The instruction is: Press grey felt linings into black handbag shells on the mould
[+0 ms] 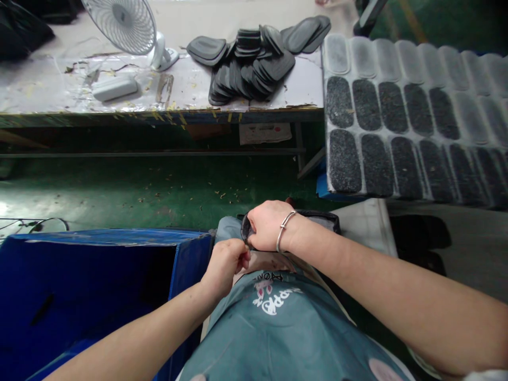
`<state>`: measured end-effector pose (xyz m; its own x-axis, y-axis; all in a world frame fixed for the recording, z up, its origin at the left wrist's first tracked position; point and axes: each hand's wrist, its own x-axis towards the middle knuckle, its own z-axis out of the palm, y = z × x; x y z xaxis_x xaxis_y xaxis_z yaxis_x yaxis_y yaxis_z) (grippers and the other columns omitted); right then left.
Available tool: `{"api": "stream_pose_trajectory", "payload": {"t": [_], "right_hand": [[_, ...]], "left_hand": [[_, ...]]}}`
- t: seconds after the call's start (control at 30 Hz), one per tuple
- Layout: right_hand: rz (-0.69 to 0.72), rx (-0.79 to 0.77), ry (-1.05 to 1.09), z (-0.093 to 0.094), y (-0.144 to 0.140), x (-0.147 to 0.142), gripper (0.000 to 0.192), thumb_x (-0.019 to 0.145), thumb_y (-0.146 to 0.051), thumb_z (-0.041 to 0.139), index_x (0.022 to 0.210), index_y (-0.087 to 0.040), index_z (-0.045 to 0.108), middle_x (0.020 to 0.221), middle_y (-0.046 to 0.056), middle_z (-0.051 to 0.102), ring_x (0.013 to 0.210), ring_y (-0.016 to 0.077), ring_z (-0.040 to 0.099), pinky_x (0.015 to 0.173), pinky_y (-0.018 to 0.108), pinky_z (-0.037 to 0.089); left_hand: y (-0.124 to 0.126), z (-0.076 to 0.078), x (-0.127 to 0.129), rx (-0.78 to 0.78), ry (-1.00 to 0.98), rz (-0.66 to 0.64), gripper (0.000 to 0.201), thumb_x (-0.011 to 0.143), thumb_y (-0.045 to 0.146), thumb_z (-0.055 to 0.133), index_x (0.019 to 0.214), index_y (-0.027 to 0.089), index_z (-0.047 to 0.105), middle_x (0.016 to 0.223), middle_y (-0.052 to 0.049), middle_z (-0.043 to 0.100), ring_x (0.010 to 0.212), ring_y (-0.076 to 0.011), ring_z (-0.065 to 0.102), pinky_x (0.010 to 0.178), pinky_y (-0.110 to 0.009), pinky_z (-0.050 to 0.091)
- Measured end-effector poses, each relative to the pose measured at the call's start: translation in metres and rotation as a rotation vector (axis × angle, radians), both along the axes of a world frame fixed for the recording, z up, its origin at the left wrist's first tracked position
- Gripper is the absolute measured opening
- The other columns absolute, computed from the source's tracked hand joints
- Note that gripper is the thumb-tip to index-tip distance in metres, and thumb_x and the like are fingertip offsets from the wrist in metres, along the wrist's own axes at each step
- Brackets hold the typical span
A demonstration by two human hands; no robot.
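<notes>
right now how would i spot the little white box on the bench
Look at the long worn workbench across the green floor. Left of the pile of black rubber pads stands a white desk fan; the small white rectangular box lies flat just below-left of it, the only pale block there.

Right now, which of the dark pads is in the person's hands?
The one at the lap, under the right hand and pinched by the left hand. The others lie in the pile on the bench, untouched.

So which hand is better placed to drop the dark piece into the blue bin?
Probably the left hand. It pinches the near edge of the dark piece and sits right beside the blue bin. The right hand, wearing a bracelet, grips the piece farther from the bin.
</notes>
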<state>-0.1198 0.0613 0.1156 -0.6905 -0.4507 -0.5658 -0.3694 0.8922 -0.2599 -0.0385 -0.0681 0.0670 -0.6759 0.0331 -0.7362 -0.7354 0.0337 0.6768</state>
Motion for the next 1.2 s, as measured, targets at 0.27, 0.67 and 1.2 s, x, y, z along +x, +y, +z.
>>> {"api": "stream_pose_trajectory", "payload": {"t": [0.27,0.67,1.2], "right_hand": [[0.042,0.016,0.031,-0.007,-0.009,0.003,0.032,0.069,-0.039,0.059,0.088,-0.018,0.072,0.087,0.014,0.072,0.083,0.0279,0.067,0.065,0.033,0.052],[-0.002,-0.042,0.041,-0.005,0.001,0.001,0.026,0.066,-0.039,0.061,0.08,-0.02,0.073,0.08,0.01,0.072,0.077,0.0266,0.067,0.061,0.031,0.05],[-0.006,-0.043,0.113,-0.014,-0.003,0.013,0.035,0.066,-0.043,0.062,0.087,-0.017,0.071,0.086,0.014,0.072,0.079,0.0293,0.067,0.062,0.036,0.052]], "left_hand": [[-0.001,-0.006,-0.004,0.001,-0.029,0.029,0.017,0.055,0.021,0.048,0.04,0.015,0.051,0.037,0.0,0.044,0.035,-0.0063,0.032,0.037,-0.021,0.016],[0.001,-0.004,0.001,0.023,-0.032,0.047,0.016,0.056,0.021,0.048,0.042,0.014,0.054,0.036,0.0,0.045,0.033,-0.0057,0.03,0.036,-0.02,0.017],[0.003,-0.007,-0.005,0.026,-0.055,0.057,0.015,0.053,0.02,0.047,0.04,0.014,0.052,0.035,-0.001,0.044,0.031,-0.0056,0.032,0.035,-0.02,0.017]]}}
